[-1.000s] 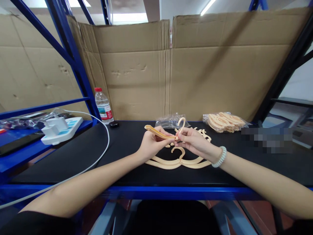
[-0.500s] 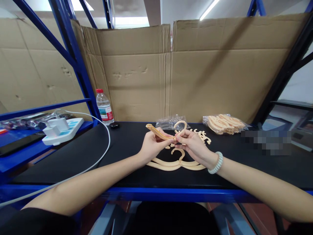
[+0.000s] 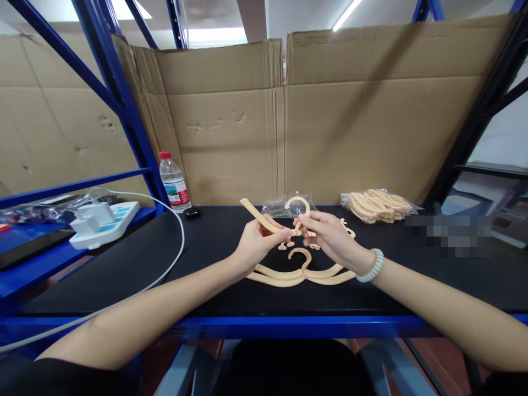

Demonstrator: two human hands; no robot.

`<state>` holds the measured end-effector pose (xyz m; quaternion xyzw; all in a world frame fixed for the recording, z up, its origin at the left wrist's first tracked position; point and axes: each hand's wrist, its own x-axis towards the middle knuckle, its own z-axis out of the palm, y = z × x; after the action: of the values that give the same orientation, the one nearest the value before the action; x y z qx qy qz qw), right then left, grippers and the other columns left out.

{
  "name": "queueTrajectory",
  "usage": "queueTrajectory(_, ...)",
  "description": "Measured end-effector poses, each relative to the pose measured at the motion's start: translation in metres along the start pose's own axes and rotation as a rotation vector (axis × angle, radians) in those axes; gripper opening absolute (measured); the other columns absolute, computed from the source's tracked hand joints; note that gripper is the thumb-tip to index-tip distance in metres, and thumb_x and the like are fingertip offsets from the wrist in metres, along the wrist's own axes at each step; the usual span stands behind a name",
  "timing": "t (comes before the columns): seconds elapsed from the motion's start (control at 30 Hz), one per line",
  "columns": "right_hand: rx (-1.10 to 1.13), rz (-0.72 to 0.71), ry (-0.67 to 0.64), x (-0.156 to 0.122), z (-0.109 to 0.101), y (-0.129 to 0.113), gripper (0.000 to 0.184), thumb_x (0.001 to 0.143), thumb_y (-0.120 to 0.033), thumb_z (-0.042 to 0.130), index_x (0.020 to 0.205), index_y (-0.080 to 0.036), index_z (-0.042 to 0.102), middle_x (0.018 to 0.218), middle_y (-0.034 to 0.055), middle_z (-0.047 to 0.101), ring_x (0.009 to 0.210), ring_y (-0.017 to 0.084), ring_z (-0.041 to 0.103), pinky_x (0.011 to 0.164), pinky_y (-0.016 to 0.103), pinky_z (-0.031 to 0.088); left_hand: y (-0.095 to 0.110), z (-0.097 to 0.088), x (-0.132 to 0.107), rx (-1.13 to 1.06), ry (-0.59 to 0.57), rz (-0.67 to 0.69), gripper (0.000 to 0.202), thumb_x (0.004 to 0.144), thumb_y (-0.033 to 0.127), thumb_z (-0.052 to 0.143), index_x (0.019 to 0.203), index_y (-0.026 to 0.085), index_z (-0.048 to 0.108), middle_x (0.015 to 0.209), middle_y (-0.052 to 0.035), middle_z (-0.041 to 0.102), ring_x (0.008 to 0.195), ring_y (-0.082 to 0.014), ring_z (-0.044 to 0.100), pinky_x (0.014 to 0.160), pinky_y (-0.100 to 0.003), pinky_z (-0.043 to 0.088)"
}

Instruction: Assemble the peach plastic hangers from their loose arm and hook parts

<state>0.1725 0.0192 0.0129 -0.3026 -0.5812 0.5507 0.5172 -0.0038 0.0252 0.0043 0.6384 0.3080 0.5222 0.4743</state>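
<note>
Above the black tabletop, my left hand (image 3: 259, 245) is closed around a curved beige hanger arm (image 3: 256, 213), whose free end points up and to the left. My right hand (image 3: 330, 237) pinches a beige hanger hook (image 3: 300, 201) that curls up over the fingertips. The hook's lower end meets the inner end of the arm; whether they are locked together I cannot tell. Just below both hands, hanger pieces with a hook (image 3: 303, 275) lie flat on the table. Loose hooks (image 3: 314, 242) lie behind, partly covered by my right hand.
Clear plastic wrap (image 3: 274, 206) lies at the back. A bag of beige hanger parts (image 3: 377, 204) sits at the back right. On the left are a water bottle (image 3: 175, 184), a small black object (image 3: 192, 213), a power strip (image 3: 105, 225) and a white cable (image 3: 182, 236).
My right hand has shifted slightly right, and the hook now stands more upright. The hanger arm in my left hand is tilted more steeply. The view has moved a little.
</note>
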Motion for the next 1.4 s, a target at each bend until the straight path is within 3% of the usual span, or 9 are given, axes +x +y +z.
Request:
queueTrajectory(0.27, -0.101, 0.005, -0.002, 0.003, -0.003, -0.009, 0.029, 0.070, -0.039, 0.073, 0.070, -0.015, 0.057, 0.060, -0.0010, 0.055, 0.052, 0.008, 0.052, 0.053, 0.023, 0.047, -0.002, 0.001, 0.001, -0.091, -0.120, -0.141, 0.023, 0.067, 0.021, 0.075, 0.073, 0.012, 0.056, 0.071, -0.0037, 0.068, 0.070, -0.0146, 0.068, 0.071, -0.028, 0.054)
queueTrajectory(0.5, -0.223, -0.026, 0.010, 0.012, -0.019, -0.016, 0.030, 0.077, -0.043, 0.063, 0.085, -0.014, 0.064, 0.074, 0.0035, 0.061, 0.063, 0.011, 0.058, 0.061, 0.026, 0.050, 0.001, -0.001, 0.004, -0.219, -0.047, -0.116, 0.031, 0.062, 0.014, 0.077, 0.057, 0.013, 0.046, 0.067, -0.0018, 0.067, 0.059, -0.0097, 0.064, 0.057, -0.020, 0.048)
queueTrajectory(0.6, -0.661, -0.127, 0.009, 0.016, -0.033, -0.020, 0.024, 0.081, -0.038, 0.058, 0.083, -0.016, 0.068, 0.075, 0.0045, 0.062, 0.065, 0.013, 0.056, 0.064, 0.030, 0.047, 0.003, -0.001, 0.007, -0.264, 0.022, -0.148, 0.033, 0.060, 0.013, 0.076, 0.054, 0.013, 0.044, 0.060, 0.0000, 0.064, 0.057, -0.0075, 0.062, 0.055, -0.017, 0.047)
queueTrajectory(0.7, -1.224, -0.248, -0.156, 0.018, -0.043, -0.018, 0.010, 0.075, -0.024, 0.064, 0.078, -0.018, 0.071, 0.079, 0.0059, 0.065, 0.078, 0.019, 0.056, 0.075, 0.034, 0.043, 0.006, -0.002, 0.008, -0.293, 0.070, -0.177, 0.034, 0.059, 0.013, 0.076, 0.053, 0.014, 0.043, 0.060, 0.0009, 0.064, 0.056, -0.0068, 0.062, 0.056, -0.016, 0.047)
queueTrajectory(0.83, -1.478, -0.279, -0.344, 0.019, -0.049, -0.005, 0.014, 0.074, -0.019, 0.063, 0.084, -0.017, 0.073, 0.090, 0.0085, 0.064, 0.089, 0.023, 0.055, 0.080, 0.034, 0.042, 0.008, -0.002, 0.009, -0.302, 0.104, -0.186, 0.036, 0.056, 0.013, 0.077, 0.052, 0.014, 0.042, 0.060, 0.0018, 0.062, 0.057, -0.0076, 0.062, 0.056, -0.016, 0.047)
queueTrajectory(1.07, -1.553, -0.365, -0.348, 0.022, -0.048, 0.019, 0.019, 0.075, -0.008, 0.055, 0.079, -0.016, 0.071, 0.080, 0.0062, 0.062, 0.081, 0.018, 0.054, 0.072, 0.027, 0.041, 0.006, -0.004, 0.009, -0.294, 0.121, -0.192, 0.033, 0.057, 0.013, 0.077, 0.053, 0.013, 0.044, 0.062, 0.0000, 0.064, 0.059, -0.0075, 0.062, 0.058, -0.016, 0.047)
queueTrajectory(1.17, -1.516, -0.420, -0.316, 0.021, -0.044, 0.015, 0.017, 0.080, -0.013, 0.056, 0.082, -0.017, 0.072, 0.084, 0.0064, 0.060, 0.082, 0.017, 0.053, 0.072, 0.027, 0.041, 0.005, -0.006, 0.010, -0.305, 0.132, -0.210, 0.025, 0.058, 0.012, 0.077, 0.058, 0.012, 0.051, 0.063, -0.0002, 0.065, 0.059, -0.0067, 0.062, 0.059, -0.015, 0.048)
queueTrajectory(1.27, -1.364, -0.412, -0.161, 0.019, -0.042, 0.004, 0.018, 0.084, -0.021, 0.055, 0.088, -0.018, 0.072, 0.083, 0.0056, 0.060, 0.076, 0.014, 0.054, 0.068, 0.025, 0.040, 0.004, -0.007, 0.011, -0.327, 0.137, -0.228, 0.017, 0.061, 0.011, 0.075, 0.069, 0.011, 0.061, 0.067, -0.0017, 0.068, 0.060, -0.0066, 0.063, 0.061, -0.014, 0.050)
queueTrajectory(1.4, -1.004, -0.228, 0.049, 0.020, -0.043, -0.008, 0.022, 0.084, -0.030, 0.057, 0.090, -0.015, 0.071, 0.059, 0.0004, 0.057, 0.053, 0.010, 0.048, 0.053, 0.023, 0.037, 0.005, -0.007, 0.012, -0.382, 0.140, -0.272, 0.022, 0.066, 0.007, 0.070, 0.088, 0.007, 0.068, 0.073, -0.0063, 0.071, 0.063, -0.0074, 0.064, 0.066, -0.015, 0.052)
